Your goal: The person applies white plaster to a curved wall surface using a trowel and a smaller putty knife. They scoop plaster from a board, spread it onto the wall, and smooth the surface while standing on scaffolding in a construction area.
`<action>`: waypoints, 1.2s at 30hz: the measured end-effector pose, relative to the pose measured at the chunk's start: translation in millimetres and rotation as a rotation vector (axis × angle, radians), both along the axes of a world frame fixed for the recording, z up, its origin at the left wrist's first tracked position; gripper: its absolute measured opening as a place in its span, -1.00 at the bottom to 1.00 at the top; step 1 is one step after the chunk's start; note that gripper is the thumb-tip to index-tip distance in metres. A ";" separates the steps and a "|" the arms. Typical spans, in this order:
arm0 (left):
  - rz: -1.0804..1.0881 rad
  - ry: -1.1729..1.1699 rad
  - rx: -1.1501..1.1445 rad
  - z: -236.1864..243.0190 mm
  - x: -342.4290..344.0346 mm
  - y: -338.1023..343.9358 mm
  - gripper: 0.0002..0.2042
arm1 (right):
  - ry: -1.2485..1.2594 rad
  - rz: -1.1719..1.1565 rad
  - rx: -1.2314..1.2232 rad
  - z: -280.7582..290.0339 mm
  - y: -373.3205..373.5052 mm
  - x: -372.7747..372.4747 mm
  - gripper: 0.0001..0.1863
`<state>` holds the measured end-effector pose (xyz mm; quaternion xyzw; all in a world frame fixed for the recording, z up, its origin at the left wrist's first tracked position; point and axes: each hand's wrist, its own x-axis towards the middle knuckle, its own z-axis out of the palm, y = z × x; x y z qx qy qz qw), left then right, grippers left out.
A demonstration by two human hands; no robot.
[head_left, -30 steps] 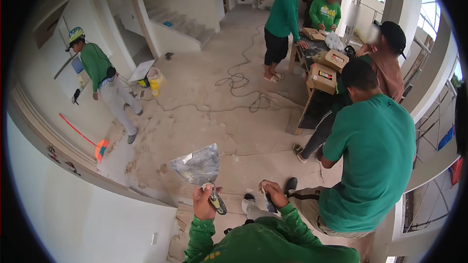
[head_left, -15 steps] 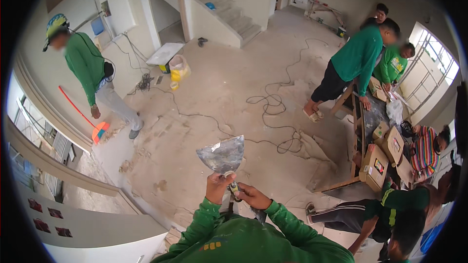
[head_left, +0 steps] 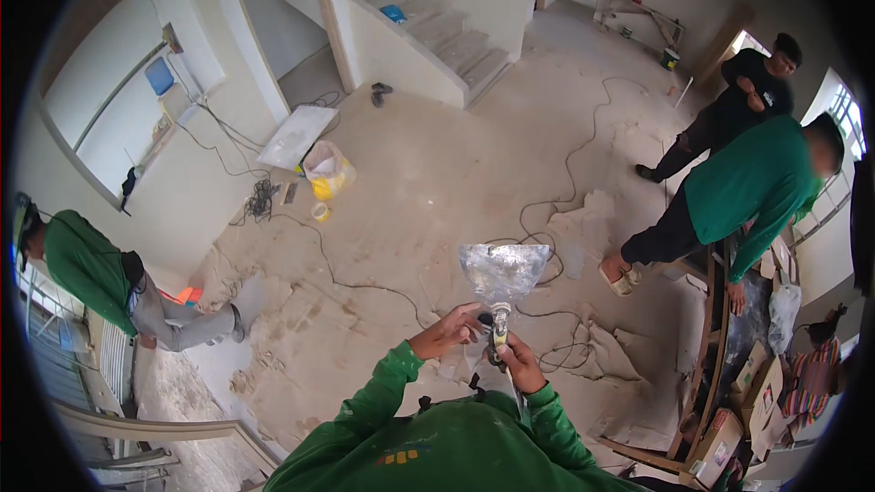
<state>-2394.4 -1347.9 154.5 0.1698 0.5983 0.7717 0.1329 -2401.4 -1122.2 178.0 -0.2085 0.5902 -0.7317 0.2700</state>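
From my remote post, my right grip (head_left: 523, 362) is wrapped round a wide, grey-smeared metal scraper (head_left: 504, 273); my left grip (head_left: 445, 333), half-open, is beside it. Smears are left; what's finished, I can't tell.

The concrete floor (head_left: 428, 164) is viewed from above through a head-worn fisheye, tilted forward, the green shirt (head_left: 437, 446) closest.

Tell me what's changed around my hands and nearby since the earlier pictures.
The wide scraper has passed from your left hand, now open beside the handle, to your right hand. The co-worker at left has stepped farther left, away from the yellow bucket. The bucket and white board haven't moved.
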 end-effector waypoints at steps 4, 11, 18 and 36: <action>0.635 -0.282 -0.911 -178.3 -75.5 -121.1 -0.49 | 0.046 -0.040 -0.018 -18.9 -32.1 -165.9 -0.75; 0.386 -1.291 -0.863 -266.4 -68.6 -213.7 -0.56 | 0.158 -0.041 0.126 68.9 -83.7 -428.1 -0.67; 0.382 -1.366 -0.574 -287.9 -288.9 -246.3 -0.68 | 0.173 -0.066 0.083 41.6 -129.5 -661.2 -0.74; 0.785 -0.274 -0.742 -78.2 -1191.7 -520.1 -0.75 | 0.098 -0.289 0.015 37.2 -281.2 -1164.3 -0.65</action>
